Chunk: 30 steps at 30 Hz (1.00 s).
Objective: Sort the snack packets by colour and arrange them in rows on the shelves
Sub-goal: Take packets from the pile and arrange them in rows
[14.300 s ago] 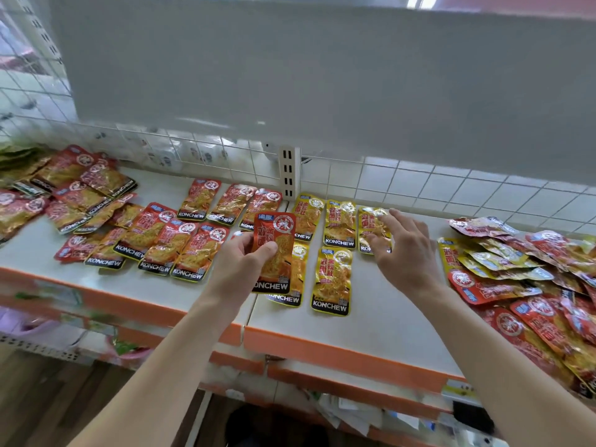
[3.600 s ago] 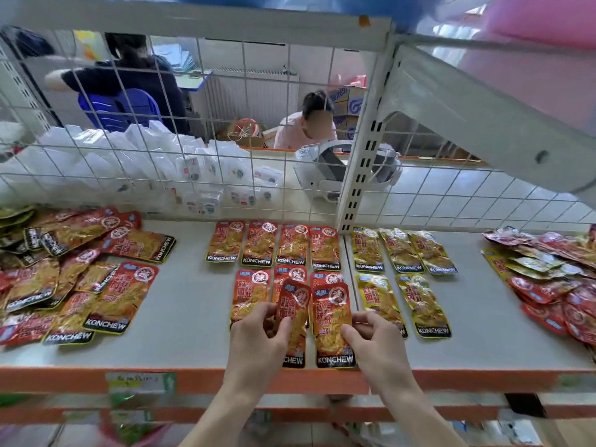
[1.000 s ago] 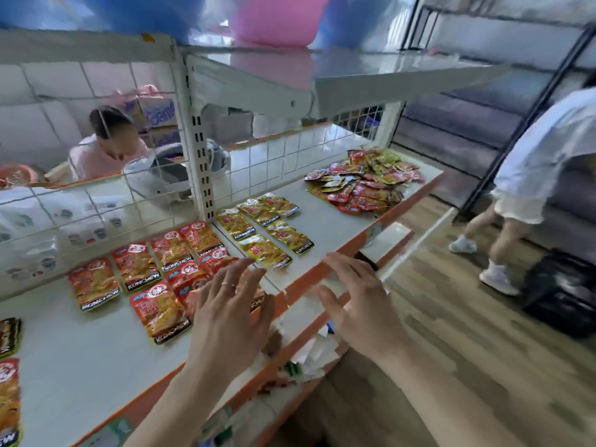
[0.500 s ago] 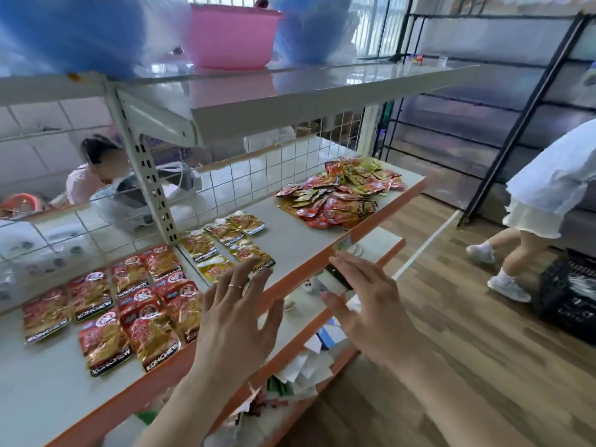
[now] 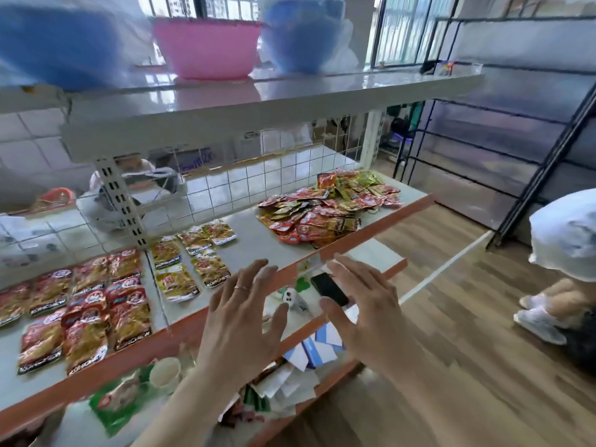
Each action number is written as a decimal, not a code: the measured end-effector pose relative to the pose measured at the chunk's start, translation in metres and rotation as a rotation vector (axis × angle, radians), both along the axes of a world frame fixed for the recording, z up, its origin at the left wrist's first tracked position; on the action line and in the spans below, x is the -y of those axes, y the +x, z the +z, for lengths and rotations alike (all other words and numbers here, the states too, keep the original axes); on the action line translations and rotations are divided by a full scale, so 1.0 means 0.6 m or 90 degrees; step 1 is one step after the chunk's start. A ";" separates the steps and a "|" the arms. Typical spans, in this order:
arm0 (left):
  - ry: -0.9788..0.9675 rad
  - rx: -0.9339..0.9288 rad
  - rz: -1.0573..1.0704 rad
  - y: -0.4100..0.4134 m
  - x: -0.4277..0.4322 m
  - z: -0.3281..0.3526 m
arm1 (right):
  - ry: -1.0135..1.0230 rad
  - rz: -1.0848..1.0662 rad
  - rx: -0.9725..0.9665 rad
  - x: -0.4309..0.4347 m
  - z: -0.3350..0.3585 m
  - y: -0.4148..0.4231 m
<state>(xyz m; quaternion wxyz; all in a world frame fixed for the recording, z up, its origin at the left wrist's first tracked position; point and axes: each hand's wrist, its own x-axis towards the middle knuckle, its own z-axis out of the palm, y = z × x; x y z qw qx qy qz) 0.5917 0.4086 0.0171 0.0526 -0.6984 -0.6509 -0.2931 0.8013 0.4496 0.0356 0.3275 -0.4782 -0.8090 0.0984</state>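
Gone from my fingers are the red packets (image 5: 84,304) I was pinching a few seconds ago: my left hand (image 5: 240,321) and right hand (image 5: 364,314) now hover empty, fingers spread, before the orange shelf edge (image 5: 380,224). Those red packets lie in two rows at the shelf's left, yellow packets (image 5: 193,258) in rows just beside them, and the unsorted heap (image 5: 329,208) sits well apart at the right end. A black phone (image 5: 329,288) lies on the lower shelf between my hands

red pkts (image 5: 87,311), yellow pkts (image 5: 193,259), pink basin (image 5: 209,50), orange shelf edge (image 5: 396,218)
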 end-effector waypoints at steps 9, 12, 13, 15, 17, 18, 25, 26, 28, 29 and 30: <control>-0.018 0.006 -0.020 0.047 -0.061 0.006 | -0.001 -0.019 0.004 -0.068 -0.007 0.046; -0.037 0.005 -0.026 0.051 -0.096 0.000 | -0.018 -0.027 0.021 -0.097 -0.010 0.050; -0.044 0.009 -0.030 0.051 -0.116 -0.005 | -0.027 -0.031 0.025 -0.114 -0.014 0.052; -0.041 0.002 -0.038 0.052 -0.135 -0.009 | -0.027 -0.034 0.036 -0.127 -0.011 0.051; -0.048 0.010 -0.045 0.053 -0.168 -0.016 | -0.039 -0.040 0.049 -0.152 -0.013 0.052; -0.051 0.014 -0.046 0.054 -0.189 -0.019 | -0.048 -0.041 0.052 -0.170 -0.012 0.051; -0.049 0.028 -0.061 0.060 -0.326 -0.039 | -0.083 -0.070 0.085 -0.285 0.000 0.044; -0.056 0.026 -0.063 0.061 -0.340 -0.044 | -0.086 -0.073 0.083 -0.297 -0.002 0.044; -0.063 0.026 -0.067 0.062 -0.362 -0.052 | -0.099 -0.075 0.082 -0.315 -0.005 0.046; -0.063 0.026 -0.071 0.064 -0.370 -0.054 | -0.108 -0.076 0.083 -0.323 -0.006 0.047; -0.061 0.028 -0.077 0.066 -0.378 -0.056 | -0.113 -0.076 0.083 -0.330 -0.006 0.048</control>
